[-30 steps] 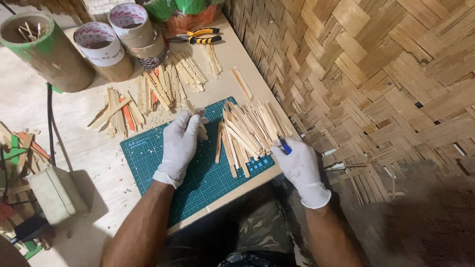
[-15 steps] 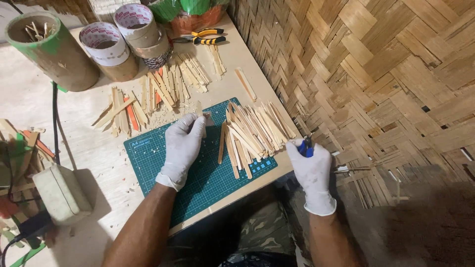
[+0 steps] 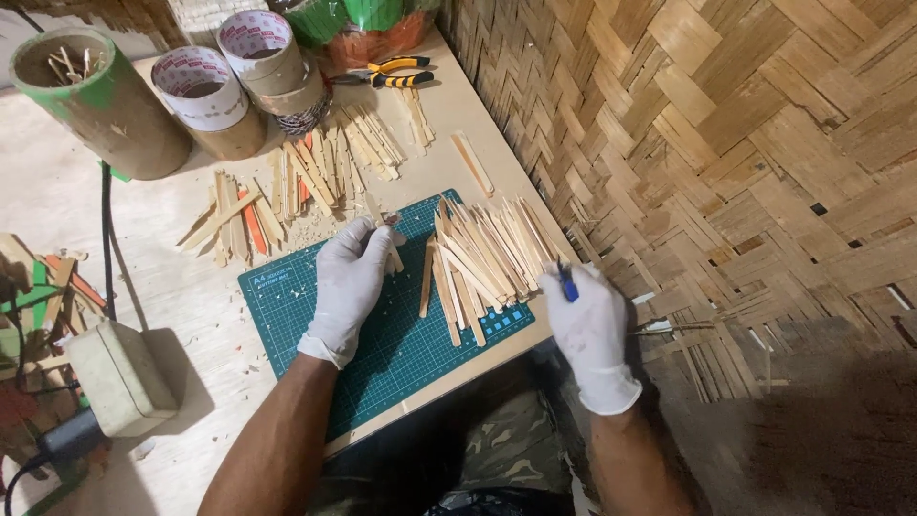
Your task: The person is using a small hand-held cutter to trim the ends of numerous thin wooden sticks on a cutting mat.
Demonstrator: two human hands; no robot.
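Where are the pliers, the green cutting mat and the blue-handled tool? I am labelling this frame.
pliers [image 3: 396, 72], head view, yellow-and-black handles.
green cutting mat [image 3: 401, 349], head view, bare middle.
blue-handled tool [image 3: 567, 286], head view, blue handle.

Left hand [image 3: 349, 282] and right hand [image 3: 592, 330]: each is covered by a thin white disposable glove, wrinkled, with a rolled cuff at the wrist. Forearms are left unsleeved. Camouflage-patterned trousers [image 3: 497, 449] are seen at bottom centre of the frame.
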